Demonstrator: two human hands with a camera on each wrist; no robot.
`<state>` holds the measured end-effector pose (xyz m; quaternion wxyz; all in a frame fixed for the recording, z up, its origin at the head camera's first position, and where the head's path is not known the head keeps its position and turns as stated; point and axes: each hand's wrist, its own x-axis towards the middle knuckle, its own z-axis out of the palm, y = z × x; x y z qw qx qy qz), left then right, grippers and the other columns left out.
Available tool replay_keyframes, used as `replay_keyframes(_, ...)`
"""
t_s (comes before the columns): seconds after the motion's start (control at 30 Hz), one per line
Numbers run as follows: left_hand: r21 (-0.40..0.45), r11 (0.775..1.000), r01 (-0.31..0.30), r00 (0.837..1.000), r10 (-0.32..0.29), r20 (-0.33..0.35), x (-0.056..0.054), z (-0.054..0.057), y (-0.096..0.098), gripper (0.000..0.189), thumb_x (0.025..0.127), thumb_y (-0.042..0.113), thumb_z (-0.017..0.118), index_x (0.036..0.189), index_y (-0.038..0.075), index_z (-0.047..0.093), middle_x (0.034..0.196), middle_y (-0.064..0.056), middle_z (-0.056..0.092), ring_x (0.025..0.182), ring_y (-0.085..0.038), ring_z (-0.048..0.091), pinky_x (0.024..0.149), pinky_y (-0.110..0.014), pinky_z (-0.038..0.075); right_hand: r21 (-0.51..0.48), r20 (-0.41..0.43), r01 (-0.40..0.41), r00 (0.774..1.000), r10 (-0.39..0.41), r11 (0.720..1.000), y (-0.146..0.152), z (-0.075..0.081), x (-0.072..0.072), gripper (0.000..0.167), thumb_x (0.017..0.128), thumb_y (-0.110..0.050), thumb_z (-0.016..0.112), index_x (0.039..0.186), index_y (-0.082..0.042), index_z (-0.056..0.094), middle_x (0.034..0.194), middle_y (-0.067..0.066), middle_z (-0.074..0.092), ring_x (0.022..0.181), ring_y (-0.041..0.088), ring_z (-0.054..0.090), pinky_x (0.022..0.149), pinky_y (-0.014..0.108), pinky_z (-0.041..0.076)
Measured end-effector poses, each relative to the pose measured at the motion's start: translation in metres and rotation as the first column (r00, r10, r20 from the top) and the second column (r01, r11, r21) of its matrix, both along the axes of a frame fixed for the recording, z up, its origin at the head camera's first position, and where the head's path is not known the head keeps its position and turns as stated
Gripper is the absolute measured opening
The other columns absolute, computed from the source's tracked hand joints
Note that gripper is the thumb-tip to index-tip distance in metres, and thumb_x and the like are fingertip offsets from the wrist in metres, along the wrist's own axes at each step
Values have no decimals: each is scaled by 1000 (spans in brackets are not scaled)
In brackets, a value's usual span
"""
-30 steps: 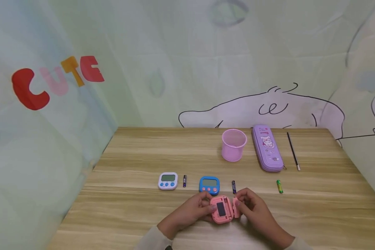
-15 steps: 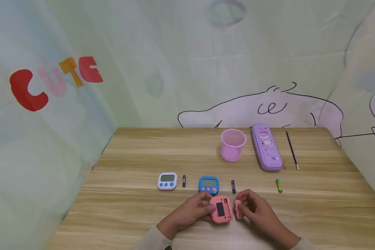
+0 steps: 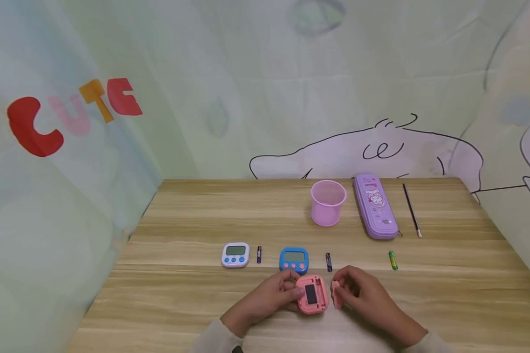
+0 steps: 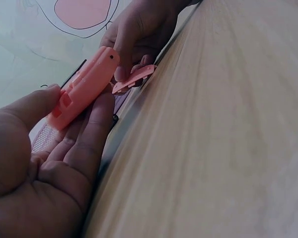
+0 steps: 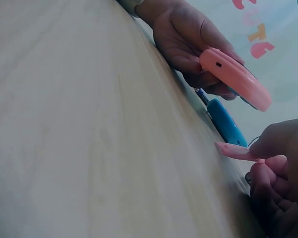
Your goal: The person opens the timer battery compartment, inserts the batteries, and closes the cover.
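My left hand grips a pink digital timer by its left edge, back side up, with the battery slot uncovered along its right side. In the left wrist view the timer is tilted, between thumb and fingers. Just right of it, my right hand pinches the pink battery cover between thumb and fingers, apart from the timer. That cover hangs low over the table in the right wrist view. A blue timer lies right behind the left fingers. Behind the right hand lies a dark battery.
A white timer and another dark battery lie to the left. A green battery is at the right. Farther back on the wooden table stand a pink cup, a purple pencil case and a black pencil.
One second ago the battery cover was against the timer's right edge. My right hand has drawn it off to the right. The left hand still holds the timer in place.
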<state>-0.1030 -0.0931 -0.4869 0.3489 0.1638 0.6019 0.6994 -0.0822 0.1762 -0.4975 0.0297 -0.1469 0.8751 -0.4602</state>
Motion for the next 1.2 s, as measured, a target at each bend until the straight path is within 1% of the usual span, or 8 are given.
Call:
replay_keyframes(0.27,4,1000,5,1000,-5,13,0,1,0,32,99,11,57,124,-5,45,111,-24,66,97,-32,69,82,-40,58,36,12,33,999,-33,999,-1,2,-2,17,87,-16,74,98,-22,62,79,-9,57,67,8,53,55,22,51)
replay_keyframes(0.43,5,1000,6,1000,-7,15,-1,1,-1,33,98,11,58,124,-4,46,111,-22,67,97,-31,69,83,-40,58,36,10,36,999,-36,999,-1,2,-2,17,86,-16,75,98,-21,63,80,-9,58,68,8,54,56,22,51)
replay_keyframes(0.53,14,1000,6,1000,-6,12,0,0,-1,33,98,11,58,124,-5,45,111,-23,67,97,-30,69,83,-41,58,15,-24,22,999,-22,1000,0,0,-2,13,89,-20,72,98,-22,63,80,-10,58,67,7,54,56,22,51)
replay_keyframes(0.63,22,1000,6,1000,-6,10,0,1,-1,34,98,11,58,124,-6,45,111,-24,66,97,-31,68,83,-41,58,-57,-103,18,994,-24,998,3,-1,-1,5,93,-18,67,97,-20,65,83,-9,63,69,8,58,60,24,53)
replay_keyframes(0.77,19,1000,6,1000,-7,11,0,2,0,34,98,10,58,124,-6,45,112,-24,66,97,-31,68,83,-40,58,-165,-249,21,967,-62,986,11,0,-1,12,96,-6,61,98,-16,67,90,-4,67,78,11,62,72,23,55)
replay_keyframes(0.83,16,1000,7,1000,-7,13,0,3,0,33,98,11,58,124,-6,45,112,-23,66,97,-31,69,82,-40,58,-185,-308,25,948,-82,982,15,1,-2,17,94,0,61,99,-15,66,92,-1,67,83,11,63,76,21,54)
replay_keyframes(1.1,10,1000,-1,1000,1,20,0,1,0,32,98,12,59,122,-5,47,110,-22,67,97,-29,69,82,-39,58,-135,-474,41,875,-101,990,40,5,-10,27,87,6,66,108,-10,64,97,1,66,90,16,62,85,15,50)
replay_keyframes(1.2,11,1000,0,1000,-1,19,0,0,0,32,98,11,59,122,-5,46,111,-23,67,97,-29,69,82,-39,59,-118,-507,45,856,-99,992,51,5,-13,36,82,10,70,112,-8,64,100,1,66,94,13,61,89,15,47)
